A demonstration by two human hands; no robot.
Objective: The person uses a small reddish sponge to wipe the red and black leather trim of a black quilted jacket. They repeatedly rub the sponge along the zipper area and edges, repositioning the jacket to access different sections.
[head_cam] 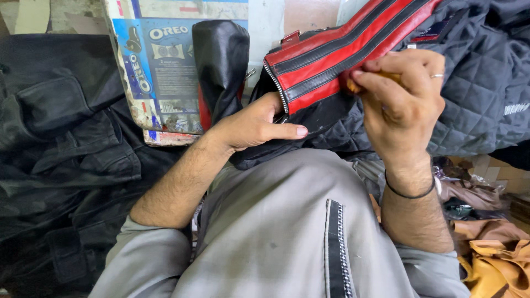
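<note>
Cluttered floor heaped with dark garments. Red-and-black striped jacket (342, 49) lay across lap. Left hand (256, 124) gripped jacket below zipper edge, apparently steadying it. Right hand (400, 102) pinched small orange-tan object against red stripe. Blue printed carton (165, 60) stood left of jacket; tan leather (494, 259) lower right of it.
</note>
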